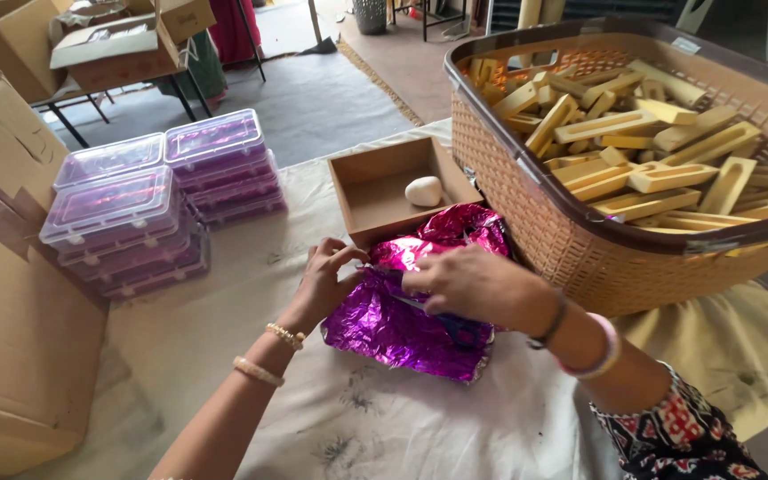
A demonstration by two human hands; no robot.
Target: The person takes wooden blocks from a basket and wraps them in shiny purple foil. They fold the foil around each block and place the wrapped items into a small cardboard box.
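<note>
A crinkled sheet of shiny purple foil [406,329] lies on the cloth-covered table in front of me. My left hand [326,280] pinches its upper left edge with thumb and fingers. My right hand [473,284] presses down on the middle of the foil, fingers curled over a fold; whatever lies under it is hidden. More purple foil [464,227] bunches up just behind, against the basket.
A shallow brown cardboard tray [375,191] holds one white oval lump [424,190]. A large woven basket [562,240] on the right is full of pale wooden blocks. Stacks of clear lidded boxes [162,200] stand at left, cardboard cartons [11,293] beside them.
</note>
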